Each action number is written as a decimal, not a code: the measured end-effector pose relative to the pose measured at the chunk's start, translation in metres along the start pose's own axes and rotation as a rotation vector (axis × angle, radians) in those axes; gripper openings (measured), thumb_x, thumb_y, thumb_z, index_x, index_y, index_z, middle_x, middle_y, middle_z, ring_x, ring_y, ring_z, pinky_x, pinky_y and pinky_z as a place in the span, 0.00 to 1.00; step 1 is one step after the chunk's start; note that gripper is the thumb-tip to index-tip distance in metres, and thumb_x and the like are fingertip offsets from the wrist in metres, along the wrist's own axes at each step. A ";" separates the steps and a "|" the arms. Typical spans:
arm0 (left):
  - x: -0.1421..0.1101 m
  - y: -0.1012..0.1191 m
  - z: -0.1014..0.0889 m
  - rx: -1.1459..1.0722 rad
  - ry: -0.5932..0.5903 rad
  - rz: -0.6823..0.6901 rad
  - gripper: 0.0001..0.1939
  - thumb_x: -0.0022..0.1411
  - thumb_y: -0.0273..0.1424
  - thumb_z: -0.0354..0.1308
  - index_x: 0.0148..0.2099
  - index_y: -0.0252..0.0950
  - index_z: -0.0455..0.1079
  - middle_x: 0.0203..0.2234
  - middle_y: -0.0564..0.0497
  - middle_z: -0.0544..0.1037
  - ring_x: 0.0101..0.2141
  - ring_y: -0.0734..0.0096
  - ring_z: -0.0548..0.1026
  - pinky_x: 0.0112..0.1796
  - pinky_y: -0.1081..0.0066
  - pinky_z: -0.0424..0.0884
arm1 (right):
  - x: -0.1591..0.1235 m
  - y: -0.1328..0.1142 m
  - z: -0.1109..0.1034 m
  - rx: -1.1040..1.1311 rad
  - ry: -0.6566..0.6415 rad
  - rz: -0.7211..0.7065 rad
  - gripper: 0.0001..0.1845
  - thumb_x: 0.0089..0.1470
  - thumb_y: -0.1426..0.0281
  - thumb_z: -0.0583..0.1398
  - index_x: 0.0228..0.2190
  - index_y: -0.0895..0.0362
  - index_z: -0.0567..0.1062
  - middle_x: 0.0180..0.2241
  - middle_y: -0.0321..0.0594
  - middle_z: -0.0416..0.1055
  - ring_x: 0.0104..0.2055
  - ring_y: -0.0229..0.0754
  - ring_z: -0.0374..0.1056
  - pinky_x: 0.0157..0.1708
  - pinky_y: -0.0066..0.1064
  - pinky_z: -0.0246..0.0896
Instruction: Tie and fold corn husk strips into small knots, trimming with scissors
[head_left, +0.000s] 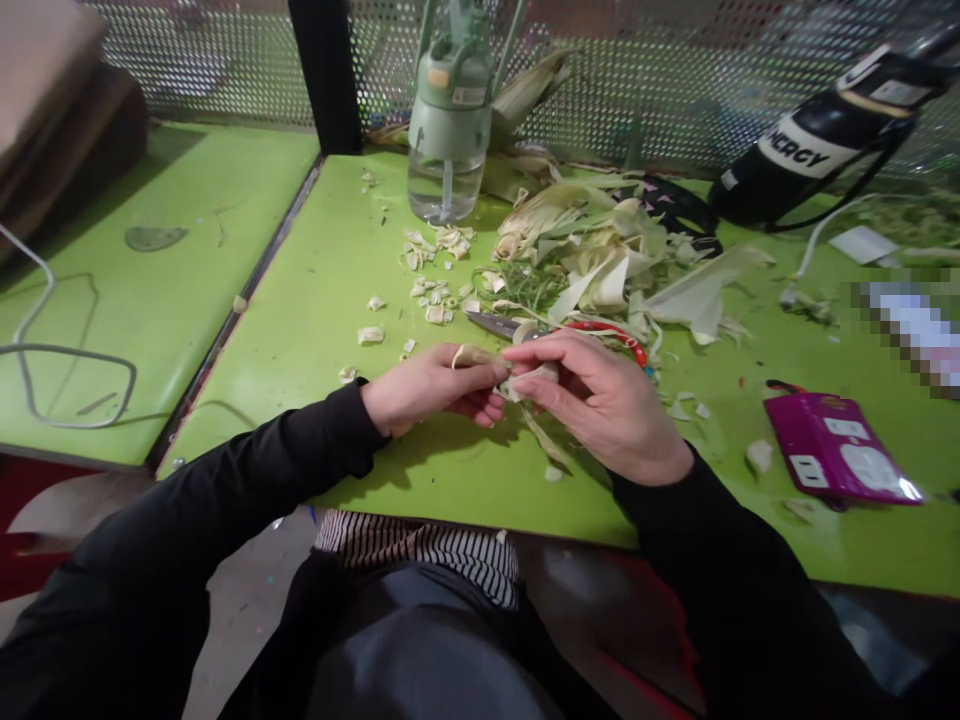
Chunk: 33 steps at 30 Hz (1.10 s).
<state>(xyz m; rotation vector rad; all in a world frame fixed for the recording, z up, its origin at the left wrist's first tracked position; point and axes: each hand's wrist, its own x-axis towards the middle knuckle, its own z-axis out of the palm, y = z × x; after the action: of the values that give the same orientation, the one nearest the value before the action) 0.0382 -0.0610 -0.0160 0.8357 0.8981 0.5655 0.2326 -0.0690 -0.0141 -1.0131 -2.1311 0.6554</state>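
Just above the green table my left hand (pixel 424 388) and my right hand (pixel 611 405) meet, fingertips nearly touching. Both pinch a pale corn husk piece (pixel 546 440), whose strip dangles below them; fingers partly cover it. Right behind my hands lie scissors (pixel 491 323) with red handles, half hidden by my right hand and scraps. Small cut husk pieces (pixel 435 300) are scattered beyond my left hand. Past my right hand is a heap of corn husks (pixel 600 260) with thin green shreds (pixel 529 290) beside it.
A green water bottle (pixel 450 130) stands at the back, against a perforated metal screen (pixel 600 90). A black bottle (pixel 810 150) leans at the back right. On the right lie a purple packet (pixel 836 450) and a blurred-out object (pixel 915 330). A cable (pixel 75 420) lies left.
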 end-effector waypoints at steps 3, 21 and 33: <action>-0.001 0.001 -0.002 -0.001 -0.003 0.003 0.09 0.70 0.24 0.54 0.35 0.29 0.70 0.22 0.53 0.75 0.24 0.80 0.75 0.32 0.75 0.73 | -0.001 0.001 -0.001 0.215 0.031 0.097 0.14 0.59 0.60 0.65 0.46 0.51 0.78 0.40 0.39 0.76 0.34 0.38 0.74 0.34 0.32 0.74; -0.001 -0.014 0.001 0.136 -0.219 -0.041 0.10 0.68 0.27 0.57 0.33 0.30 0.69 0.23 0.53 0.76 0.25 0.79 0.76 0.35 0.72 0.76 | 0.003 0.004 0.002 0.452 0.384 0.333 0.10 0.55 0.61 0.68 0.37 0.53 0.82 0.30 0.36 0.79 0.19 0.31 0.67 0.12 0.22 0.58; -0.004 -0.009 0.003 0.179 -0.188 -0.025 0.10 0.69 0.26 0.55 0.32 0.30 0.68 0.23 0.54 0.76 0.24 0.81 0.76 0.33 0.75 0.75 | 0.004 0.000 0.001 0.547 0.262 0.333 0.03 0.60 0.69 0.61 0.37 0.55 0.73 0.32 0.37 0.78 0.19 0.29 0.63 0.11 0.20 0.54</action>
<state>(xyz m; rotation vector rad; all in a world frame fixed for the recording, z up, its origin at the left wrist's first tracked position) 0.0400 -0.0701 -0.0208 1.0202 0.7925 0.3810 0.2295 -0.0660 -0.0132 -1.0725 -1.4480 1.1228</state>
